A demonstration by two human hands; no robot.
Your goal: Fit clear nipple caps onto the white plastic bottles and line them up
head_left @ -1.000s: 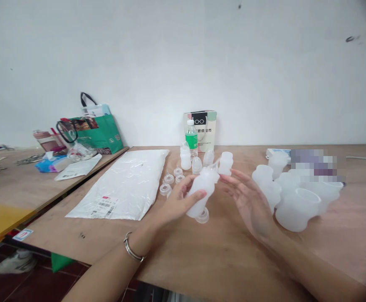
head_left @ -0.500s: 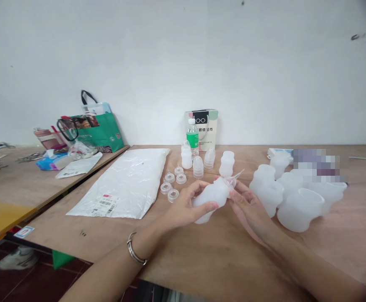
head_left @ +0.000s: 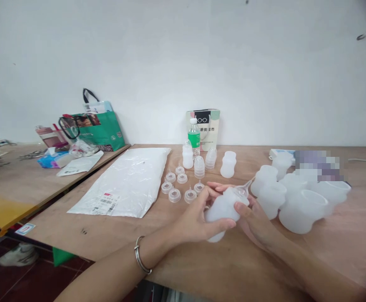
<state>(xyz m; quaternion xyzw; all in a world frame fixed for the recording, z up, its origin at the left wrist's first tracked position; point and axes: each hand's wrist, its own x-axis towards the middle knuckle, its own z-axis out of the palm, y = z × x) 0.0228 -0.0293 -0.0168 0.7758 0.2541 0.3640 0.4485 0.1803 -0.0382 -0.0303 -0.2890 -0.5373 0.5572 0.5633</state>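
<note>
My left hand [head_left: 198,224] is wrapped around the body of a milky white, wavy-sided plastic bottle [head_left: 221,212]. The bottle leans with its mouth end toward the upper right. At that end sits a clear screw cap with a long thin nozzle [head_left: 241,191], and my right hand [head_left: 254,214] closes around it, thumb pressed near the neck. How far the cap is seated on the bottle is hidden by the fingers. Several clear nozzle caps [head_left: 174,195] lie on the table left of my hands. Farther back stand stacked clear domed covers [head_left: 199,167] and an uncapped white bottle [head_left: 228,164].
Several open white bottles [head_left: 302,212] crowd the table on the right. A large white parcel bag [head_left: 123,180] lies at left. At the wall stand a green-labelled water bottle [head_left: 194,137] and a paper bag [head_left: 214,119]. A green shopping bag [head_left: 109,130] is on the left table.
Both hands have moved slightly down and right with the bottle, closer to me. Clear nozzle caps that my left hand covered earlier now show beside it.
</note>
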